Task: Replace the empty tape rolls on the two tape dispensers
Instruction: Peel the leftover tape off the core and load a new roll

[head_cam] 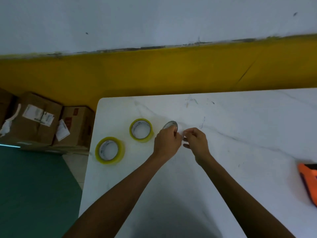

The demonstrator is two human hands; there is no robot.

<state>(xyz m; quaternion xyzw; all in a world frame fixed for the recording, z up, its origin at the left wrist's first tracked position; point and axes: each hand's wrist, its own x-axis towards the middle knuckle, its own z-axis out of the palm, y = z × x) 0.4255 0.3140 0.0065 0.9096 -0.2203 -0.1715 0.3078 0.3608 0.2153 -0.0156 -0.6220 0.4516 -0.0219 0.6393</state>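
Two full yellowish tape rolls lie flat on the white table [223,152]: one [109,150] near the left edge, the other [141,130] a little farther in. My left hand [167,140] grips a thin grey, nearly empty tape roll [170,125] held on edge just right of the second roll. My right hand [196,140] is right beside it, fingers pinched on what looks like a clear strip of tape coming off that roll. An orange tape dispenser [308,181] lies at the table's right edge, partly cut off by the frame.
Cardboard boxes [39,119] stand on the floor left of the table, against a yellow and white wall. A green surface [34,194] fills the lower left. The table's left edge runs close to the nearer yellow roll.
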